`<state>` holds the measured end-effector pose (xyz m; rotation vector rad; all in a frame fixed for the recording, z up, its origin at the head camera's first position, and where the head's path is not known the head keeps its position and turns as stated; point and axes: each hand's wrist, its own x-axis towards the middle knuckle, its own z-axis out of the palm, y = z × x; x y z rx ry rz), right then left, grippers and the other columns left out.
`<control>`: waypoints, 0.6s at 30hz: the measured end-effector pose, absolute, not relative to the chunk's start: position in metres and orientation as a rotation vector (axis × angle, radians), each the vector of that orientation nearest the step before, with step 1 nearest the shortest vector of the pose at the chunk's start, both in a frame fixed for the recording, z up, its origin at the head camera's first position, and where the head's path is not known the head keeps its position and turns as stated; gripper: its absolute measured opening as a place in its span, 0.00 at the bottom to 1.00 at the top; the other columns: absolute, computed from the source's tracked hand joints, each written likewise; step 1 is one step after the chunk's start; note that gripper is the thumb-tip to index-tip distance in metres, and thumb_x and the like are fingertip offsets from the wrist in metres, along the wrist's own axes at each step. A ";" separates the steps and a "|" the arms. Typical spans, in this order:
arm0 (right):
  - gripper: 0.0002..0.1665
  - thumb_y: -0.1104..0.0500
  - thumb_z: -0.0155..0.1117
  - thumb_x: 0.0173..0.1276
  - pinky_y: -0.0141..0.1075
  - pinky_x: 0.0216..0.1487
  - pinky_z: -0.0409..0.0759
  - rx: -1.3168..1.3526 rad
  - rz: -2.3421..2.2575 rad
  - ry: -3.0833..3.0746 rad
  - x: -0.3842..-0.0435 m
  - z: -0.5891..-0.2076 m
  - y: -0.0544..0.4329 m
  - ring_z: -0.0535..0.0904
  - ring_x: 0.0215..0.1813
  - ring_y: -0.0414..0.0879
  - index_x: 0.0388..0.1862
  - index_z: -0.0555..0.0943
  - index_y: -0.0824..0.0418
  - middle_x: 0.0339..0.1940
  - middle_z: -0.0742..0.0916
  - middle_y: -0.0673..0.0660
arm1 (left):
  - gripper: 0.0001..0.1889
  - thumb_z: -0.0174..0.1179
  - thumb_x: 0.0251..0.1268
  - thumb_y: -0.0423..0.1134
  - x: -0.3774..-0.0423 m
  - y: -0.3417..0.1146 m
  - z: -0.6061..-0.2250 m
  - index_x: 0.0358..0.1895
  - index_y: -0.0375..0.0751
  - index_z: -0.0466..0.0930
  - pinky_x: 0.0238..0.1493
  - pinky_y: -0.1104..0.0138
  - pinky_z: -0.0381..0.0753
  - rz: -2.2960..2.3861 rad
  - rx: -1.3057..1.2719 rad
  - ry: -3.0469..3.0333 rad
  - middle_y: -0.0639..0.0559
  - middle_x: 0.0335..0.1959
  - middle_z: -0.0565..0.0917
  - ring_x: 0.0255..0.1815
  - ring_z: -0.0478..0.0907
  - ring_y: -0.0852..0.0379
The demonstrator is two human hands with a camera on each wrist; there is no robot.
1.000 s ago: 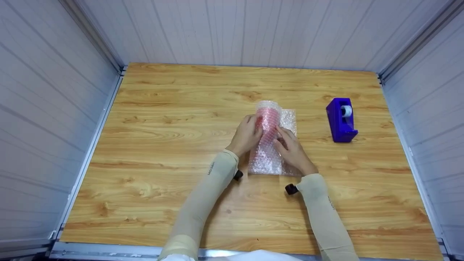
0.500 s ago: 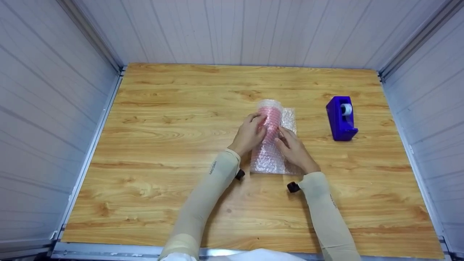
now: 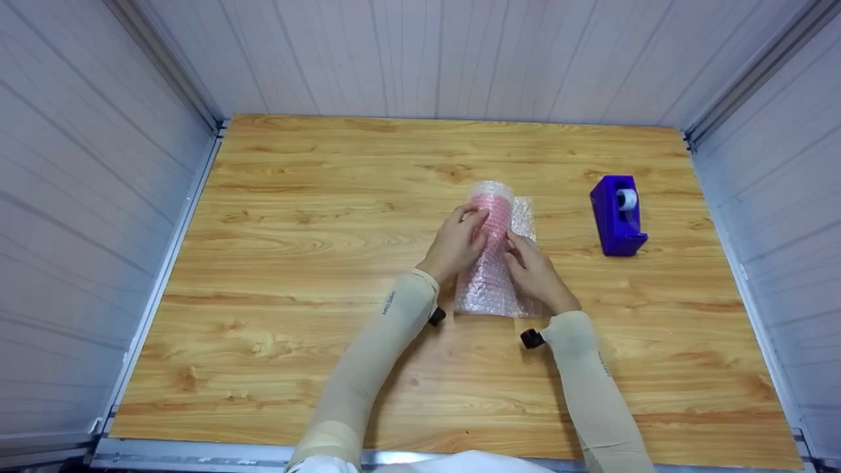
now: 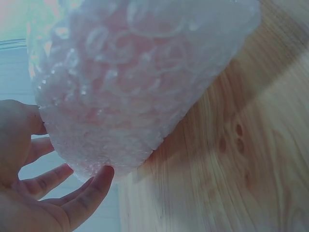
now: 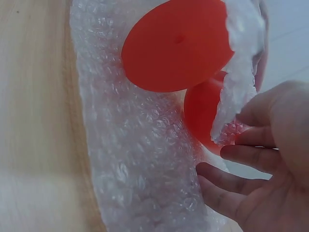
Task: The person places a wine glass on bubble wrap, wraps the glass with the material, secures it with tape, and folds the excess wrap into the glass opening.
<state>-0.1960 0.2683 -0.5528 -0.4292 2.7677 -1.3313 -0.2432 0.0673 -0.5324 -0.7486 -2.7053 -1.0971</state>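
In the head view, a bubble wrap sheet (image 3: 489, 299) is rolled round a red object on the table. My left hand (image 3: 456, 244) grips the left side of the roll, its thumb and fingers curved about it in the left wrist view. On the other side my right hand (image 3: 535, 276) pinches the edge of the wrap between thumb and fingers. The right wrist view looks into the roll's near end: a red object (image 5: 176, 46) shows a flat round disc, with a rounded red part behind it. The rest of it is hidden by the wrap.
A blue tape dispenser (image 3: 617, 217) with a roll of clear tape stands to the right on the wooden table (image 3: 295, 197). Pale panels (image 3: 407, 59) enclose the back and both sides. A metal rail (image 3: 197, 454) runs along the front edge.
The roll has turned and shifted slightly right, with my left hand following it over the top. Less of the flat sheet shows at the right. My right hand has moved slightly right.
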 end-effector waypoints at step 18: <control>0.29 0.65 0.52 0.78 0.50 0.69 0.68 -0.362 -1.386 2.701 -0.197 -0.556 0.269 0.72 0.67 0.62 0.74 0.63 0.72 0.67 0.76 0.70 | 0.23 0.56 0.74 0.41 -0.241 0.075 -0.528 0.69 0.41 0.75 0.67 0.56 0.68 -0.963 -0.741 -2.803 0.39 0.70 0.69 0.64 0.72 0.42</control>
